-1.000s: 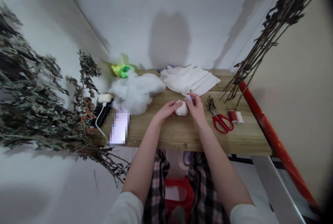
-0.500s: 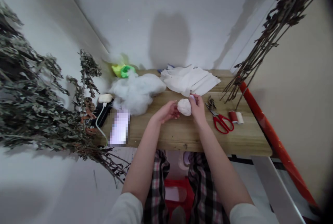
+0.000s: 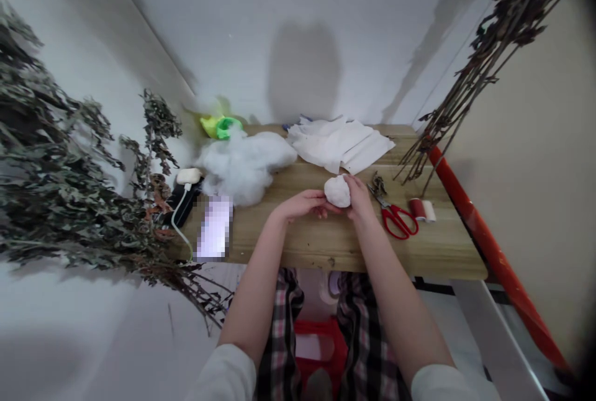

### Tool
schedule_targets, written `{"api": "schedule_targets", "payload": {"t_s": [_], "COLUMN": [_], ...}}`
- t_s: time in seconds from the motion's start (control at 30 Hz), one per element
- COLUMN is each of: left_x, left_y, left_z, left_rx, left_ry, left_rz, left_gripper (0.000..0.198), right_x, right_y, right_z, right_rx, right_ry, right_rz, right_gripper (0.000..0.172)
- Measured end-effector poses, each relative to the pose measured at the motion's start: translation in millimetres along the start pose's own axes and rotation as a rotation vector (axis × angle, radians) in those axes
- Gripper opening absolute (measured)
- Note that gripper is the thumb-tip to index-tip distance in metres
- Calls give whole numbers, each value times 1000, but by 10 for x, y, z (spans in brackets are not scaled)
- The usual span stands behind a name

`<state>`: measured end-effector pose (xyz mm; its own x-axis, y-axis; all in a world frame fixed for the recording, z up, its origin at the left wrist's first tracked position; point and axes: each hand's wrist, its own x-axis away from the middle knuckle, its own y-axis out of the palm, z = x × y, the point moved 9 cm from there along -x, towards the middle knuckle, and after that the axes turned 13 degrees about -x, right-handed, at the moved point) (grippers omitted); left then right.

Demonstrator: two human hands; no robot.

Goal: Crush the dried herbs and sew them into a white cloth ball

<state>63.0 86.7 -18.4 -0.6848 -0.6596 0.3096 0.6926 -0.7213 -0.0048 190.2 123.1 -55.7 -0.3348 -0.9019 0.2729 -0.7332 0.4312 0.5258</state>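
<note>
A round white ball (image 3: 337, 191), which looks like wrinkled cloth or stuffing, is held just above the wooden table (image 3: 298, 243). My right hand (image 3: 359, 196) wraps round its right side, fingers curled and partly hidden behind it. From the left, my left hand (image 3: 307, 203) reaches in; its thumb and fingers press against the ball's lower left side. Beyond the hands lies a pile of white cloth pieces (image 3: 339, 143). Fluffy white stuffing (image 3: 246, 165) is heaped to their left. Red-handled scissors (image 3: 395, 215) rest close to my right hand.
Brown thread (image 3: 417, 209) and white thread (image 3: 429, 211) stand right of the scissors. A blurred-out phone (image 3: 214, 227), a white charger (image 3: 189, 176) with its cable and a yellow-green bag (image 3: 221, 126) are at left. Dried plants (image 3: 69, 190) hang over both sides.
The ball has shifted slightly right and turned in my right hand. My left hand, apart from or barely at the ball before, has moved right and now presses against its lower side.
</note>
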Motion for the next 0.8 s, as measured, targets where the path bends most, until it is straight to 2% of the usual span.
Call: {"api": "schedule_targets", "payload": {"t_s": [0.23, 0.4, 0.8], "left_x": [-25, -21, 100], "left_y": [30, 44, -129], "left_z": [-2, -4, -126], "left_rx": [4, -3, -93], "left_ry": [12, 9, -68], "left_rz": [3, -23, 65], "left_gripper": [35, 36, 55], "right_x": [26, 5, -83], "right_y": [-39, -79, -160], "right_z": [-96, -83, -114], "right_rx": [-6, -48, -5], "right_ry": [-88, -85, -142], "right_rz": [52, 90, 98], "right_gripper": [20, 18, 20]}}
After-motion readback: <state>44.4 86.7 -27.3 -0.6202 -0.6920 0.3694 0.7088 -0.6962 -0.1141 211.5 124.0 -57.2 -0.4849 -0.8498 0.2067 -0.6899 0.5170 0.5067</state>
